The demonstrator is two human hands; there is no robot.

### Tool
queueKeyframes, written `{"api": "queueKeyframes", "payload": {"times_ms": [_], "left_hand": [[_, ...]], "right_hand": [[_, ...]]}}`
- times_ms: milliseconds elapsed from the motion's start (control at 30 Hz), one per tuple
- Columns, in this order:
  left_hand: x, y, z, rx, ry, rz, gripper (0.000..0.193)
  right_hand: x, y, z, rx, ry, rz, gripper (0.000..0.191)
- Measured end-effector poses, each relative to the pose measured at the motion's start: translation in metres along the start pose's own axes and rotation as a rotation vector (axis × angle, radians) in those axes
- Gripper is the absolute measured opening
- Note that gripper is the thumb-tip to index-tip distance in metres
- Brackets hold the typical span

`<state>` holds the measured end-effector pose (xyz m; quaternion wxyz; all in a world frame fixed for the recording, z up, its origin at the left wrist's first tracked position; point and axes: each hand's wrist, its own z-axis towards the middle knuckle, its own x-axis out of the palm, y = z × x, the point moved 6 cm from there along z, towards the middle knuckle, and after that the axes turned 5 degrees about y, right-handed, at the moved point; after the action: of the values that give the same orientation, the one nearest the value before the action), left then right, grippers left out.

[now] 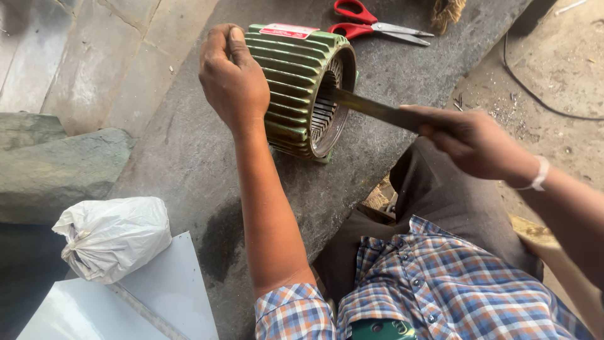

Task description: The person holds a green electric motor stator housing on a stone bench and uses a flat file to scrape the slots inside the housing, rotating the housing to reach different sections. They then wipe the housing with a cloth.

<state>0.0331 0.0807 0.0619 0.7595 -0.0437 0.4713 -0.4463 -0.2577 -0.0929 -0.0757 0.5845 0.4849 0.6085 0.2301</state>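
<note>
Head view, looking down over a dark stone desk [189, 157]. Green finned motor housing [296, 88] lies on its side near the desk's far middle, open end facing right, slotted core visible inside.

Left hand [233, 79] rests on top of the housing's left part, fingers curled over the fins, gripping it. Forearm runs straight down the frame to a checked shirt sleeve.

Right hand [472, 141] closed around the near end of a long flat metal blade [371, 108]. Blade runs up-left from the hand; its tip sits inside the open end of the housing, against the slotted core. White band on the right wrist.

Red-handled scissors [371, 25] lie on the desk beyond the housing, well apart from both hands, blades pointing right. Tuft of brown fibre [448, 11] just beside the scissor tips at the top edge.

White tied plastic bag [110, 236] sits at lower left, on a pale sheet [170, 289]. Grey stone block [56, 170] just above the bag. Black cable [535, 94] trails over the ground at upper right.
</note>
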Motion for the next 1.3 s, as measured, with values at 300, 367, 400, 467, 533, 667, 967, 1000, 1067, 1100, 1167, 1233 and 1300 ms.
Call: {"api": "queueKeyframes", "payload": {"times_ms": [300,367,400,467,533,667,967,1000,1067,1100,1167,1233,1300], "left_hand": [[-0.001,-0.003,0.002,-0.007,-0.003,-0.037,0.022],[0.0,-0.002,0.001,0.004,-0.007,-0.042,0.022],[0.001,-0.001,0.001,0.001,-0.003,-0.038,0.022],[0.002,0.001,0.001,-0.007,-0.002,-0.028,0.022],[0.001,0.001,0.001,-0.003,-0.001,0.003,0.022],[-0.002,-0.001,0.001,-0.011,0.013,-0.024,0.022],[0.001,-0.001,0.0,0.069,-0.04,0.025,0.02],[0.003,0.001,-0.001,0.031,-0.01,0.007,0.02],[0.001,0.004,0.0,-0.035,0.013,-0.027,0.02],[-0.002,0.002,0.0,-0.013,0.003,-0.054,0.02],[-0.007,-0.002,0.0,0.03,-0.014,-0.103,0.02],[-0.007,-0.002,0.0,0.012,-0.009,-0.107,0.02],[-0.004,-0.002,0.001,0.011,-0.019,-0.092,0.019]], "right_hand": [[0.03,0.019,0.013,-0.132,0.052,-0.003,0.049],[0.032,0.008,0.008,-0.054,0.092,-0.029,0.048],[0.035,0.007,0.01,-0.017,0.111,-0.045,0.047],[0.041,0.02,0.021,-0.052,0.106,-0.104,0.049],[0.048,0.051,0.037,-0.227,0.039,-0.232,0.052],[0.068,0.103,0.074,-0.376,0.018,-0.664,0.058],[0.028,0.11,0.023,-0.537,-0.068,-0.734,0.06],[0.031,0.114,0.026,-0.55,-0.088,-0.735,0.064],[0.047,0.115,0.05,-0.441,-0.01,-0.773,0.06],[0.058,0.107,0.064,-0.302,0.094,-0.798,0.052],[0.067,0.095,0.075,-0.276,0.093,-0.673,0.048],[0.067,0.073,0.07,-0.302,0.092,-0.445,0.048],[0.057,0.051,0.056,-0.388,0.065,-0.122,0.051]]}}
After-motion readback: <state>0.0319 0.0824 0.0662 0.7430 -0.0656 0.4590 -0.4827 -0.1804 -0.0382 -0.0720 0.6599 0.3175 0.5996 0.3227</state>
